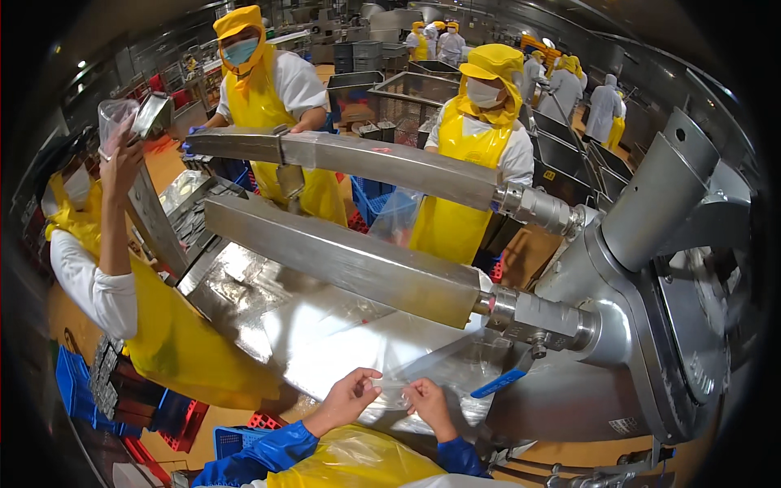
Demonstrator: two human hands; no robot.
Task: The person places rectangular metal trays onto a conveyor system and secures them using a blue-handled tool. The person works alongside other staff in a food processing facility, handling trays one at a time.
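Observation:
Over the near edge of the steel table [325, 325], my left hand [348, 400] and my right hand [431, 407] are a short way apart, both with blue sleeves. The fingers of each are pinched on a thin, see-through piece of plastic film [392, 383] stretched between them. Its outline is hard to make out against the shiny table. Beyond my hands runs the lower rectangular steel tube [342, 260], joined by a fitting to the large steel machine [602, 325] on the right. A blue valve handle [499, 383] sticks out near my right hand.
A second steel tube [390, 159] runs above the first. A co-worker at left raises a clear plastic bag [116, 126] and a metal mould [150, 114]; two others stand across the table. Moulds [187, 199] lie at the table's far left. Blue crates [232, 441] stand on the floor.

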